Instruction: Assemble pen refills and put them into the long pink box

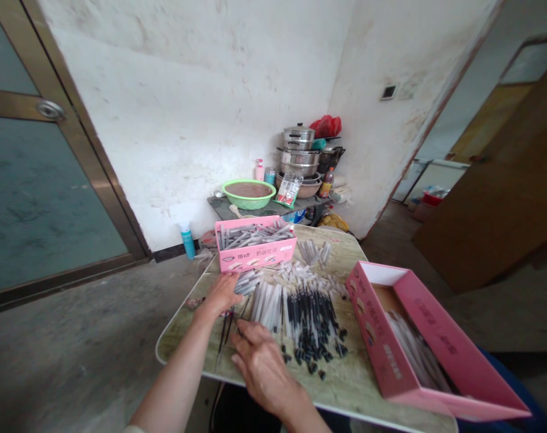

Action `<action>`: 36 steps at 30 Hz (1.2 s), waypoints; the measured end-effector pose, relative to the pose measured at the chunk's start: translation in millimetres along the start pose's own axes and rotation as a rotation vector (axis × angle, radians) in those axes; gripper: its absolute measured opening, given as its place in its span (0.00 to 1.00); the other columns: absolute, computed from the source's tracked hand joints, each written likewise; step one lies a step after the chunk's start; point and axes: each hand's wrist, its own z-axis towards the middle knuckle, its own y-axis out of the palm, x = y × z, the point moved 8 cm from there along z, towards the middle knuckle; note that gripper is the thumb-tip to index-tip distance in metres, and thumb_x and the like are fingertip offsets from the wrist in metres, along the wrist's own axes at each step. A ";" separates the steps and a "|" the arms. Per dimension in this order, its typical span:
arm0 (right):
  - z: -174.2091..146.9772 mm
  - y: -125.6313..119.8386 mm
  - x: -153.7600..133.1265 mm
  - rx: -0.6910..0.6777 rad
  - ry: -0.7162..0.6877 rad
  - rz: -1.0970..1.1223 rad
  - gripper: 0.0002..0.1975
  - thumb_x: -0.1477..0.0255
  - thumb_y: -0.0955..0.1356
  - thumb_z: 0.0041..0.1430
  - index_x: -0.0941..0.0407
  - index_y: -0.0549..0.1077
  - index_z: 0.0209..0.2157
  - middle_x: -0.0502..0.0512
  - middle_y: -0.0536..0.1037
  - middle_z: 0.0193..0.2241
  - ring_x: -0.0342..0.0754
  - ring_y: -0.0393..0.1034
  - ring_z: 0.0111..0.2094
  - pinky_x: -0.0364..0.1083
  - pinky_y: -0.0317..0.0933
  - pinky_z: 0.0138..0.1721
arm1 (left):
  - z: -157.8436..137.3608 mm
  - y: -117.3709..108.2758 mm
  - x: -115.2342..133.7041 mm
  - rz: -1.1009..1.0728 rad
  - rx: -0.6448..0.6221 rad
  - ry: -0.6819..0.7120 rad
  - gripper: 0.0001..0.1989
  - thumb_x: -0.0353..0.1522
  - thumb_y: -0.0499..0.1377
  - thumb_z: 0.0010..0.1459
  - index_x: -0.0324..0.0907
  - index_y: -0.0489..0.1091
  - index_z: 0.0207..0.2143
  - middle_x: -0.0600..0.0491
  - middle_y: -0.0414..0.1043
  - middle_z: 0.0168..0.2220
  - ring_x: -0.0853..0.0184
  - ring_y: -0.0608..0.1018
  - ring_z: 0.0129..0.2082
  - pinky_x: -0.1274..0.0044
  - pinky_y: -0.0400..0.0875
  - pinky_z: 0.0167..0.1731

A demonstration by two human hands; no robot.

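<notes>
Left hand [221,293]: outstretched, grip unclear
Right hand [261,352]: curled, grip unclear
Plastic tubes [248,281]: slender, left hand's two o'clock
Black pieces [311,350]: stubby, right hand's three o'clock

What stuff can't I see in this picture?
All in the head view:
Bare right hand: whatever lies beneath, hidden by the hand itself.
Round light-green plastic basin: its bottom, hidden by brown contents.
Long pink cardboard box: part of its floor, hidden by pale plastic tubes; print, too blurred.

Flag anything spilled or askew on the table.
Small black pieces lie loosely scattered toward the near edge of the table, looking untidy beside the roughly aligned white tubes.
</notes>
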 end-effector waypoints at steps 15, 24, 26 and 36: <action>28.3 50.7 25.9 -0.083 -0.109 -0.280 0.24 0.62 0.61 0.64 0.63 0.64 0.56 0.63 0.66 0.56 0.54 0.54 0.59 0.55 0.45 0.62 | 9.3 12.5 5.3 0.306 -0.177 0.105 0.28 0.33 0.63 0.46 0.39 0.64 0.52 0.43 0.67 0.54 0.55 0.67 0.56 0.71 0.58 0.54; 16.2 49.4 49.8 0.022 0.027 -0.353 0.24 0.64 0.65 0.61 0.65 0.66 0.54 0.66 0.69 0.52 0.57 0.59 0.55 0.54 0.49 0.61 | 18.7 12.9 23.9 0.434 -0.229 0.004 0.33 0.32 0.64 0.43 0.37 0.60 0.53 0.38 0.67 0.53 0.54 0.71 0.52 0.71 0.63 0.50; 14.1 48.4 52.7 0.047 0.048 -0.352 0.23 0.65 0.65 0.61 0.64 0.67 0.53 0.65 0.70 0.52 0.57 0.59 0.54 0.54 0.51 0.60 | 22.4 15.6 26.6 0.462 -0.240 -0.029 0.35 0.31 0.66 0.40 0.36 0.60 0.52 0.36 0.67 0.52 0.52 0.71 0.51 0.70 0.65 0.48; 14.8 43.4 53.5 0.081 0.057 -0.311 0.21 0.66 0.67 0.58 0.62 0.69 0.51 0.62 0.71 0.48 0.56 0.61 0.52 0.53 0.51 0.59 | 27.4 34.0 26.6 0.491 -0.281 -0.012 0.24 0.22 0.58 0.45 0.35 0.63 0.48 0.37 0.73 0.45 0.55 0.76 0.46 0.70 0.68 0.42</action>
